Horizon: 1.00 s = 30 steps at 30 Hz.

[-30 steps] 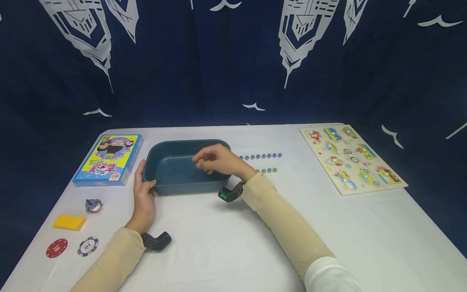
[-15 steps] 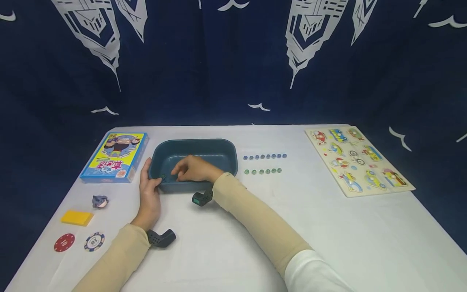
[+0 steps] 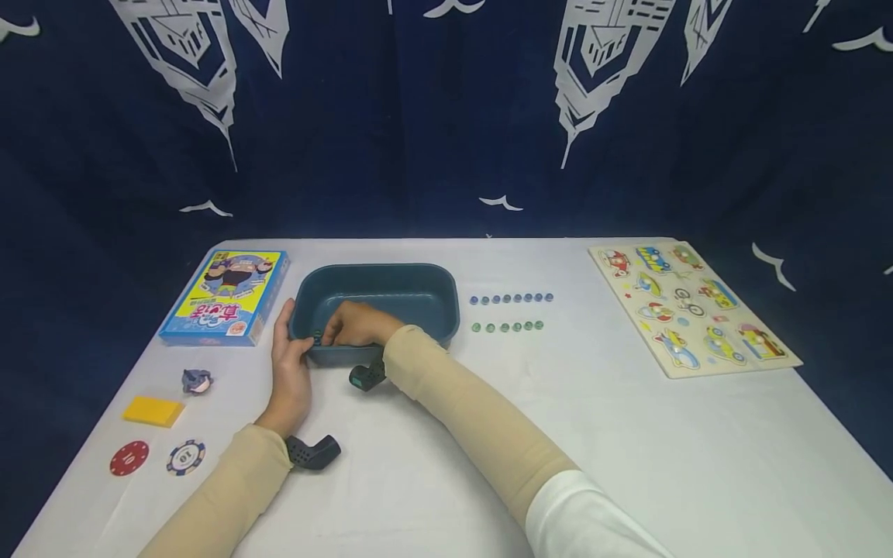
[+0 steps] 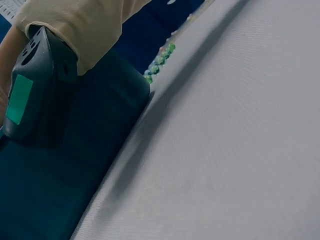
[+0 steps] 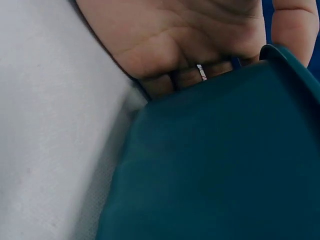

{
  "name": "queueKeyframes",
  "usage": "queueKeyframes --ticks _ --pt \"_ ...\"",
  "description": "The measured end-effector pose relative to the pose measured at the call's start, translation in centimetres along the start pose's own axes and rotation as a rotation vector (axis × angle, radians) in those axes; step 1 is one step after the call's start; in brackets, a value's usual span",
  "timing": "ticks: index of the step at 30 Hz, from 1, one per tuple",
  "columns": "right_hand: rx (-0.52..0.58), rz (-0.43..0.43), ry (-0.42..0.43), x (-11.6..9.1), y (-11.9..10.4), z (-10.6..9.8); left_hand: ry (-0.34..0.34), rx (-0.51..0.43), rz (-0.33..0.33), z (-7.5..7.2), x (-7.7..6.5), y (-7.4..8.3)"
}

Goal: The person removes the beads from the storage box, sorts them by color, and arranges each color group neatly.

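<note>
A dark teal tray lies at the back of the table. My left hand holds its left end, thumb over the near rim and fingers along the outer wall; this grip also appears in the right wrist view, around the tray wall. Inside the tray, at the near left corner, are small dark green marbles. My right hand dips into the tray beside them, its fingers bent downward. Its fingertips are partly hidden, so whether they pinch a marble does not show. The left wrist view catches the tray's outer wall.
Right of the tray run a row of several blue marbles and a row of several green marbles. A wooden puzzle board lies at right. Leftward are a boxed game, a shark figure, a yellow block and poker chips.
My right hand has moved left and down from over the tray's right end to its near left corner, uncovering the marble rows. My left hand keeps its hold; the view has shifted slightly.
</note>
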State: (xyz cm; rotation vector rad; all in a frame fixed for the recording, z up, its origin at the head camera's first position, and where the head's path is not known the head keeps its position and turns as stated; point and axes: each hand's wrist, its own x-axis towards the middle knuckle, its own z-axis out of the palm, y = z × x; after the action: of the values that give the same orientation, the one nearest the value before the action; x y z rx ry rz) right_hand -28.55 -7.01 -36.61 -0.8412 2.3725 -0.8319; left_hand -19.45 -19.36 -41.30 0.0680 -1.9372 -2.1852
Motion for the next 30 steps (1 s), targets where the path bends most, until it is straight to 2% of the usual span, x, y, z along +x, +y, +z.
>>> queueKeyframes --ticks 11,18,21,26,30 --pt "-0.024 0.027 0.026 0.1 -0.1 0.1 0.006 -0.004 -0.001 0.0 0.1 0.0" --pt "0.011 0.034 0.039 -0.2 0.3 -0.4 -0.002 0.033 -0.016 0.1 0.1 0.1" --pt "0.140 0.008 0.042 -0.7 0.8 -1.1 -0.010 0.068 -0.028 0.1 0.1 0.1" --pt "0.478 -0.050 0.024 -2.4 1.9 -2.6 -0.010 0.099 -0.037 0.0 0.1 0.1" --pt "0.606 -0.103 0.007 -4.0 3.0 -3.7 -0.005 0.102 -0.027 -0.1 0.1 0.1"
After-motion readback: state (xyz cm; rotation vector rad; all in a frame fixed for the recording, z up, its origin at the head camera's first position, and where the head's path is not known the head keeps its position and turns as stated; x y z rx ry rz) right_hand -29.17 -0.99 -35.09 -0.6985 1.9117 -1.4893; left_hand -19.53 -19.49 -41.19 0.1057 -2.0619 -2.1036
